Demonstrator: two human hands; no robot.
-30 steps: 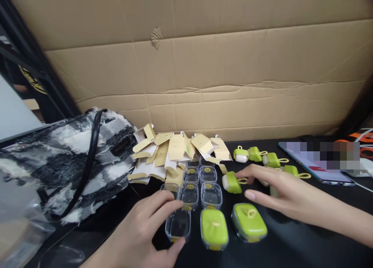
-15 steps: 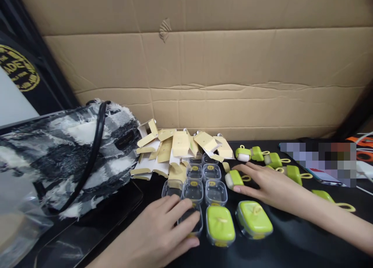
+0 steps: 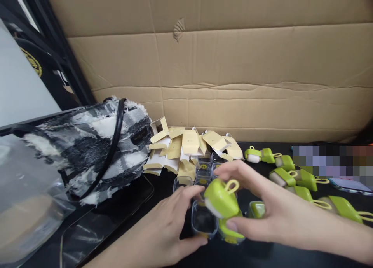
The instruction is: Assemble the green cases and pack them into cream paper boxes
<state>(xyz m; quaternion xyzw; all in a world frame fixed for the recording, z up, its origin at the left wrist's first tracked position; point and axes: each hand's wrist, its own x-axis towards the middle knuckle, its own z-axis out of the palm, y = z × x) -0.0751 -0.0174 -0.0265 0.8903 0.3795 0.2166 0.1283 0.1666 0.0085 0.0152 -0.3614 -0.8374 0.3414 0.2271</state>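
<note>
My right hand [image 3: 256, 198] grips a lime-green case [image 3: 220, 200] with a white underside and a pale yellow loop. The case hangs tilted between thumb and fingers, above the clear plastic boxes. My left hand [image 3: 175, 217] has thumb and fingers apart around the near-left side of an open clear box [image 3: 204, 219]; whether they press on it I cannot tell. Directly below the held case, a clear box with a green case in it [image 3: 231, 231] is partly hidden. Another boxed green case [image 3: 257, 209] shows behind my right hand.
Several green cases [image 3: 304, 179] with loops lie at the right, near a phone [image 3: 351, 185]. Flattened cream cartons [image 3: 190, 141] are heaped behind the boxes. A shaggy black-and-white bag [image 3: 116, 151] and a clear plastic bag [image 3: 32, 217] stand left. Cardboard [image 3: 221, 65] walls the back.
My right hand has lifted a green case from the table and brought it left over the boxes. My left hand has shifted to the side of the empty box. The view has turned slightly left.
</note>
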